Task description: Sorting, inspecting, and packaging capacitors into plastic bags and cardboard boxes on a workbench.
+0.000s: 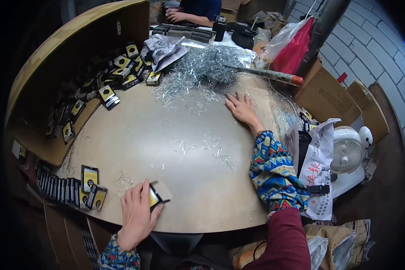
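Observation:
Near the table's front edge, my left hand (136, 212) is closed around a small black-and-yellow flat box (153, 198). A pale card-like flap (165, 191) sticks out beside that box. My right hand (243, 110) reaches far forward and lies with its fingers spread on the tabletop. Its fingertips are at the right lower edge of a heap of thin silvery bent wire pieces (202, 67). Several loose wire pieces (207, 145) are scattered over the middle of the table.
A big cardboard carton (54, 58) lies open at the left, with many black-and-yellow boxes (108, 96) spilling out. More stand in a row (60, 184) at the front left. A red-ended rod (274, 76) crosses the heap. At the right stands a white fan (346, 153). A co-worker's hands (177, 16) show behind.

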Demonstrator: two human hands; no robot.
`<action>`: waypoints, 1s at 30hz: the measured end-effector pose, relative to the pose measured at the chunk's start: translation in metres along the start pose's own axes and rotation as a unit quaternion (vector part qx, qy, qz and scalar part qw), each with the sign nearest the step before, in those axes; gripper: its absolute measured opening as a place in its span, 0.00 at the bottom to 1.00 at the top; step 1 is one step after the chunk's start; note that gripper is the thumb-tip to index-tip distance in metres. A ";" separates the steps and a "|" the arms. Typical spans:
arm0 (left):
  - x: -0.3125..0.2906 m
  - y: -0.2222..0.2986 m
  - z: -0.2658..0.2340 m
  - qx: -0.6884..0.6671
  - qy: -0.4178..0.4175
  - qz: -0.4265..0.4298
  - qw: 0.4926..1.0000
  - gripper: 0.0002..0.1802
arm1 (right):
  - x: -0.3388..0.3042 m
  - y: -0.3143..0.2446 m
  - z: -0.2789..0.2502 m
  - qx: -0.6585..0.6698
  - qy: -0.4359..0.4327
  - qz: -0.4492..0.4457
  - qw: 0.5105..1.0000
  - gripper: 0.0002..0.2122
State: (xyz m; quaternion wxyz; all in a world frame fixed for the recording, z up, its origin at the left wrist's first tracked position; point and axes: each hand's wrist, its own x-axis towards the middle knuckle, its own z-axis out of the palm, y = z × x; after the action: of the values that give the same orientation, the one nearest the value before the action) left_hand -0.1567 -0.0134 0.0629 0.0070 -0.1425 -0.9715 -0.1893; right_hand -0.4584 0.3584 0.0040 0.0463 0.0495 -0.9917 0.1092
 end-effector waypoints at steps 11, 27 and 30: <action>-0.034 0.001 -0.003 -0.111 0.159 -0.076 0.978 0.37 | -0.091 -0.118 0.013 0.026 -0.029 -0.192 0.981 0.23; -0.188 -0.042 0.127 -0.660 -0.079 -0.400 0.631 0.12 | -0.194 -0.209 0.006 0.085 0.023 -0.234 0.968 0.27; -0.187 -0.016 0.140 -0.644 -0.118 -0.321 0.684 0.13 | -0.219 -0.234 0.010 0.090 0.009 -0.284 0.954 0.22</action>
State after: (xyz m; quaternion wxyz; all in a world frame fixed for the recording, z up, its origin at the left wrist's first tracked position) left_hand 0.0237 -0.0273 -0.0853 -0.2626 0.1879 -0.5897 -0.7403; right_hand -0.2166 0.1481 0.0213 0.0797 0.3325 -0.9221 0.1809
